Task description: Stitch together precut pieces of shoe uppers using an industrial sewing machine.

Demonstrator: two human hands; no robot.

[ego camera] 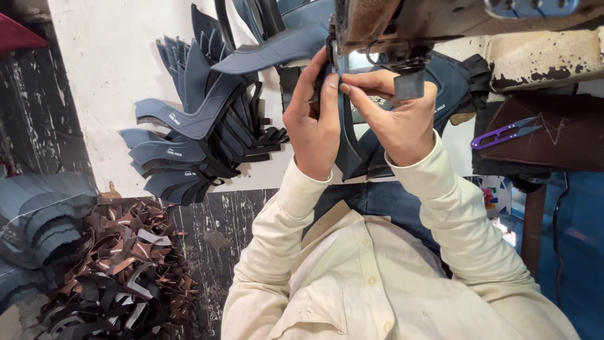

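1. The left hand [313, 129] was closed on the dark blue strap piece [348, 148], fingers wrapped along its left edge and the thumb pointing towards 12 o'clock.
2. The right hand [395, 119] pinched the same strap piece from the 3 o'clock side, thumb and forefinger meeting at its upper end.
3. The strap piece sat upright between both hands, its top directly under the head of the sewing machine [384, 28] at 12 o'clock.
4. A stack of blue sandal straps [201, 135] lay fanned on the white bench [107, 69] at 9 o'clock of the hands.
5. A heap of brown strap pieces [119, 277] lay at 8 o'clock, lower down.
6. Purple thread snips [503, 133] rested on a brown surface at 3 o'clock, well apart from the right hand.
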